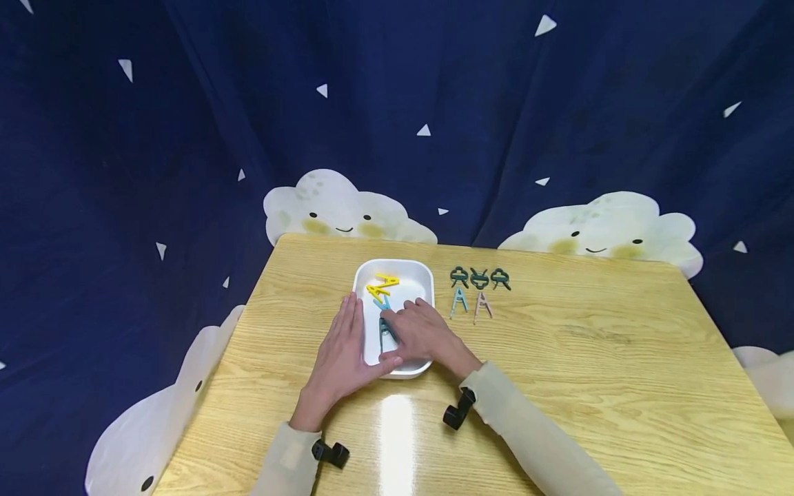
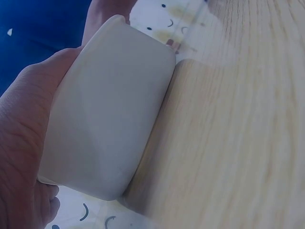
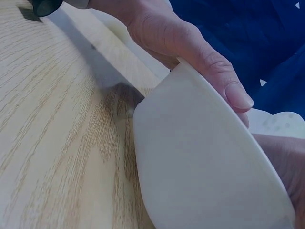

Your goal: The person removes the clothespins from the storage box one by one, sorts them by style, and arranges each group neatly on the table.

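Note:
A white tray (image 1: 424, 277) stands on the table with my left hand (image 1: 343, 355) along its left side, fingers straight and thumb across the near rim. Inside, my right hand (image 1: 422, 331) has its index finger and thumb curled about a dark green clothespin (image 1: 385, 329), partly hidden. Just beyond that lies a light blue clothespin (image 1: 383, 303), and farther up are two yellow clothespins (image 1: 386, 280). The wrist views show mainly the tray's outer wall (image 2: 109, 109), with my left thumb (image 3: 233, 90) over the rim; the clothespins in the tray are hidden there.
Right of the tray lie three dark green clothespins (image 1: 479, 278) in a row. Below them are a light blue clothespin (image 1: 459, 301) and a pink clothespin (image 1: 482, 306). A dark blue curtain (image 1: 471, 83) with clouds hangs behind the wooden table (image 1: 589, 372).

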Demonstrator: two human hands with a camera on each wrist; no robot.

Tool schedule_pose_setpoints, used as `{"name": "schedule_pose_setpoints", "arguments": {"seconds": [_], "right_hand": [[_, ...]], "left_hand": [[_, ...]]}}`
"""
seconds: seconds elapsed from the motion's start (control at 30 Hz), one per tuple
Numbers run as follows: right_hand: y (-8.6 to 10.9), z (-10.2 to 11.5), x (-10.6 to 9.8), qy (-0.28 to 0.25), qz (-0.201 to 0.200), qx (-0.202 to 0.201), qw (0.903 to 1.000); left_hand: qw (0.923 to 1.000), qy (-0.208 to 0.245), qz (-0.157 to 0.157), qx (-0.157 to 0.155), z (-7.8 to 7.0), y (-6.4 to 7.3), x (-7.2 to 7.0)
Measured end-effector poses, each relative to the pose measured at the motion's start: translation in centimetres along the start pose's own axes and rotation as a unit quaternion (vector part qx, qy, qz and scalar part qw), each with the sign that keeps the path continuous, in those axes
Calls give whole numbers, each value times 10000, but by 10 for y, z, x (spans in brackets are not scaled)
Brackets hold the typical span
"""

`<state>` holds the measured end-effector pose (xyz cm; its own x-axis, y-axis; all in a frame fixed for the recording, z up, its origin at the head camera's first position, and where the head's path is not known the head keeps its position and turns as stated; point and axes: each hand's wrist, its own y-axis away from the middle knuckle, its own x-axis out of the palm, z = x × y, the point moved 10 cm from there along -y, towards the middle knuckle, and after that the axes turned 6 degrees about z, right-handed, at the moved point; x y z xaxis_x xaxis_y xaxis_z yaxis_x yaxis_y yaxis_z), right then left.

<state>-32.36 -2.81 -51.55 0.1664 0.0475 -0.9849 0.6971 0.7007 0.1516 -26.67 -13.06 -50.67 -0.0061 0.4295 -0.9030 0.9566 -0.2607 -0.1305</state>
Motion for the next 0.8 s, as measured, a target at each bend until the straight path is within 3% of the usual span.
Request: {"name": "schedule_pose_setpoints", "arguments": {"seconds": [0.8], "right_hand": [[0, -1, 1, -6, 36, 82, 10000]], "left_hand": [[9999, 18, -109, 64, -1, 1, -2]]}}
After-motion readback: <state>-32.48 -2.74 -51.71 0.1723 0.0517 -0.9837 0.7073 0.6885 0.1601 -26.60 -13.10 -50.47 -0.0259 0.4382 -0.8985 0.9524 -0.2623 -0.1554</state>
